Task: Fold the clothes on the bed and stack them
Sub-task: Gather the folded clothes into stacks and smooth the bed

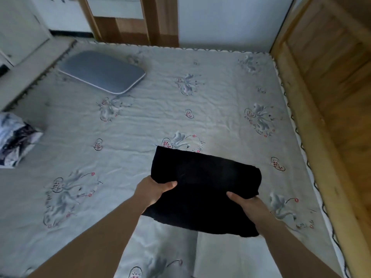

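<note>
Folded black fabric garment (202, 189), roughly rectangular, sits lower centre of the frame, held above the pale grey floral-print bedsheet (140, 121). Can't tell whether its far edge touches the sheet or hangs just over it.

Left hand (152, 189) grips the garment's left edge: thumb lies on top of the cloth pointing right, fingers are tucked underneath and hidden. Right hand (247, 205) grips the lower right edge the same way, thumb on top pointing up-left, fingers hidden under the cloth. So both hands pinch the cloth between thumb and fingers; both bare forearms come in from the bottom of the frame.

Garment's far left corner points at a swan-and-heart motif printed on the sheet, centre frame. Near edge droops a bit between the hands.

Rest of the scene:
- flat grey-blue rectangular cushion with pale piping (102, 72), upper left, lying on the sheet, well apart from the garment
- white and dark patterned folded bundle of cloth (14, 139), left edge of the frame, on the bed, partly cut off
- light wooden panelled bed frame (331, 97) along the right side
- brown wooden furniture (138, 21) against the white wall, top centre
</note>
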